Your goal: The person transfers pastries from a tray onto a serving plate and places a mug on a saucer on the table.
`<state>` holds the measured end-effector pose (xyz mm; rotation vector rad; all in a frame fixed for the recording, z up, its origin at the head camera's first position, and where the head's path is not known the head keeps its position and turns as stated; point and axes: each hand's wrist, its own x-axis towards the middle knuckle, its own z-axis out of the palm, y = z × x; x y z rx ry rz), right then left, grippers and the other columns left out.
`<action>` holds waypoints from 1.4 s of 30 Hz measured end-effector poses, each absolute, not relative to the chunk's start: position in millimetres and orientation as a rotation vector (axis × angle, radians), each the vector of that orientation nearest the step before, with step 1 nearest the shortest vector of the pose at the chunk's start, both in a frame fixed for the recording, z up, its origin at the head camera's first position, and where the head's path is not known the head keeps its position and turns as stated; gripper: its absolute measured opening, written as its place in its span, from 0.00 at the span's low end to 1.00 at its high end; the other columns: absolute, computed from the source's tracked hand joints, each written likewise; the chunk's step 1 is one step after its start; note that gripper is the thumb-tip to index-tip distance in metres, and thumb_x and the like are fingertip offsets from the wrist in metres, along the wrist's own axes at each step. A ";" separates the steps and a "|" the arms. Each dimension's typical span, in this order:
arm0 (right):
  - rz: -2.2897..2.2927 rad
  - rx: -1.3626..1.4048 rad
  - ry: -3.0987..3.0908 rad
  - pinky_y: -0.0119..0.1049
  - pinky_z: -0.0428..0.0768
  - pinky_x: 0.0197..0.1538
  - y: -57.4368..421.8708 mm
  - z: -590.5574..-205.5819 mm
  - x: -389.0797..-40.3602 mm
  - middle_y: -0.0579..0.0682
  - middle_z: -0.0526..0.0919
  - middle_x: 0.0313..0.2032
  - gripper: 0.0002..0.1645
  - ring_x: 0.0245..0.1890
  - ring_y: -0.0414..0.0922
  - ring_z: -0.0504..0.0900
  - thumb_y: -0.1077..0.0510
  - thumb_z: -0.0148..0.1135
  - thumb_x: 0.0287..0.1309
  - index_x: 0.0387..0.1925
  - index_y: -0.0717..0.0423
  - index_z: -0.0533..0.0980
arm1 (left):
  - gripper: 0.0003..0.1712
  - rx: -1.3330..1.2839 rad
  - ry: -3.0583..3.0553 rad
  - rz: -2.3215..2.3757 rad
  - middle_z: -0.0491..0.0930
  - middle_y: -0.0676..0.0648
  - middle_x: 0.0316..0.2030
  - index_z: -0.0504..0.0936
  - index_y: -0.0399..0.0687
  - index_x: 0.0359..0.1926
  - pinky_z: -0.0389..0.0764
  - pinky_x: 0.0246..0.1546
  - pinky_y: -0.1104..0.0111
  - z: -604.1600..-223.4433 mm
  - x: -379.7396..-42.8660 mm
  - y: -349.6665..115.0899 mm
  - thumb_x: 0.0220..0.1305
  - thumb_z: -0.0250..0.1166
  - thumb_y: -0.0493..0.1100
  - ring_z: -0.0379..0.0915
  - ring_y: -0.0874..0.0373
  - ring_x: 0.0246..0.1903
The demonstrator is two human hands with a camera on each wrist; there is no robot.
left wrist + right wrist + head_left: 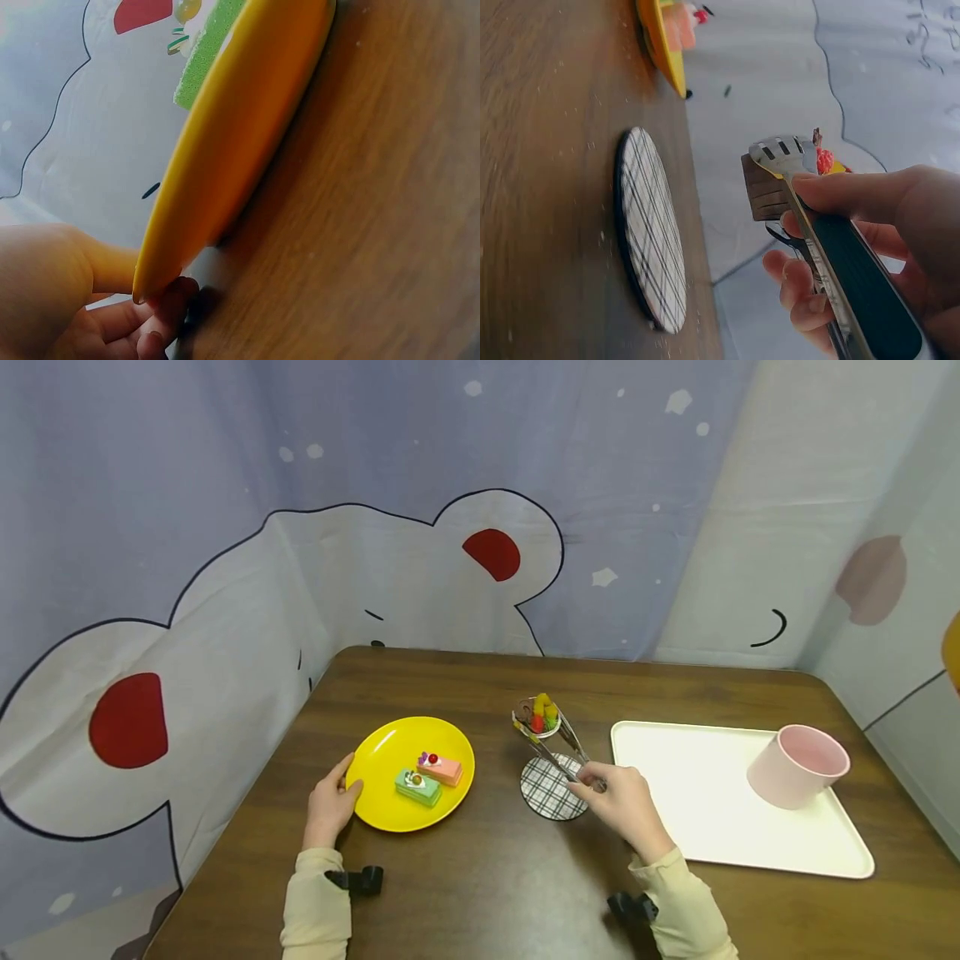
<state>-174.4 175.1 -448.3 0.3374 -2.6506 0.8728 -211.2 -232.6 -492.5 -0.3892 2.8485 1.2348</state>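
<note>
My left hand (330,802) pinches the near-left rim of a yellow plate (375,785), thumb on top and fingers curled below, as the left wrist view shows. Two toy cakes lie on the plate, a green slice (417,789) and a pink slice (441,769). With my right hand (626,802) I grip metal tongs that have a dark green handle (866,289). Between the tongs' tips is a small brown cake (763,191) topped with colourful fruit (542,710). It hangs above the table, just beyond a round plaid coaster (553,793).
A white rectangular tray (682,793) lies on the right of the wooden table (465,893). On its right part stands a pink cup (783,777). A patterned curtain (405,568) hangs behind the table. Black straps with cameras sit on both sleeves.
</note>
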 end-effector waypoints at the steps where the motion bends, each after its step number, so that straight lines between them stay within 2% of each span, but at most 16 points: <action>1: 0.880 0.362 -2.655 0.28 0.65 0.23 172.1 -448.3 -175.9 0.42 0.78 0.15 0.07 0.16 0.32 0.65 0.57 0.73 0.47 0.21 0.51 0.80 | 0.31 -0.389 2.852 1.235 0.70 0.42 0.34 0.61 0.43 0.72 0.65 0.38 0.64 -492.2 -210.9 -232.5 0.70 0.54 0.41 0.65 0.51 0.34; 13: 0.879 0.503 -2.689 0.28 0.63 0.24 138.1 -448.1 -190.4 0.41 0.79 0.16 0.10 0.16 0.33 0.64 0.55 0.73 0.46 0.18 0.48 0.78 | 0.31 -0.381 2.874 1.234 0.68 0.44 0.31 0.62 0.42 0.71 0.63 0.35 0.65 -492.6 -210.6 -233.4 0.69 0.55 0.41 0.64 0.52 0.31; 20: 0.844 0.599 -2.674 0.28 0.65 0.26 120.7 -450.4 -198.3 0.39 0.79 0.17 0.10 0.19 0.33 0.68 0.54 0.73 0.45 0.18 0.47 0.78 | 0.31 -0.377 2.877 1.247 0.68 0.44 0.30 0.63 0.42 0.71 0.63 0.35 0.65 -492.3 -211.5 -233.0 0.69 0.55 0.41 0.64 0.53 0.31; 27: 0.861 0.673 -2.679 0.28 0.62 0.25 106.7 -458.2 -208.2 0.41 0.77 0.15 0.12 0.18 0.34 0.64 0.55 0.72 0.47 0.16 0.49 0.77 | 0.31 -0.403 2.885 1.250 0.68 0.45 0.29 0.63 0.43 0.71 0.63 0.34 0.66 -494.8 -211.8 -234.2 0.68 0.56 0.40 0.64 0.54 0.30; 42: 0.862 0.703 -2.720 0.26 0.64 0.24 88.0 -463.8 -213.4 0.41 0.77 0.15 0.11 0.17 0.34 0.66 0.55 0.73 0.47 0.17 0.50 0.78 | 0.31 -0.403 2.881 1.260 0.71 0.41 0.34 0.63 0.43 0.71 0.66 0.41 0.62 -493.8 -210.4 -232.8 0.69 0.55 0.40 0.66 0.49 0.36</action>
